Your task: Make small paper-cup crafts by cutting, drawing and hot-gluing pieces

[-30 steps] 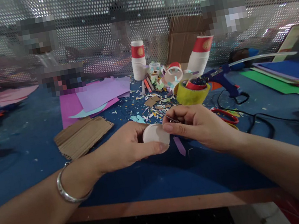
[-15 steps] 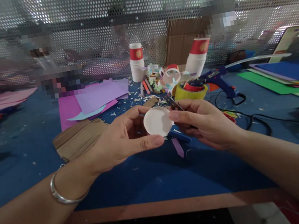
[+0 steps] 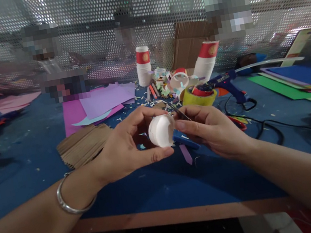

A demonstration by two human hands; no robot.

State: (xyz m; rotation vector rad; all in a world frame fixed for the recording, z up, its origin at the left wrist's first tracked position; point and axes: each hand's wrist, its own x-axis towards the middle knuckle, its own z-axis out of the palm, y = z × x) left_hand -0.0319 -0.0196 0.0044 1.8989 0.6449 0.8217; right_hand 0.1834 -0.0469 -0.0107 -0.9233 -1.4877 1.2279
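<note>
Looks like a craft workshop, judging by a blue worktable (image 3: 157, 196) strewn with paper scraps (image 3: 163, 84) mid-frame, lavender paper (image 3: 106, 100) left of centre, a glue gun (image 3: 229, 79) right of centre, and perforated metal screening (image 3: 84, 40) across the top.

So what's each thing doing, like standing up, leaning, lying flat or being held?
White round cup piece: held tilted in the left hand.
Thin dark tool: held in the right hand; open or closed, can't tell.
Left cup stack: upright.
Right cup stack: leaning.
Glue gun: on or off, can't tell.
Lilac paper: lying flat.
Near cardboard: lying flat.
</note>
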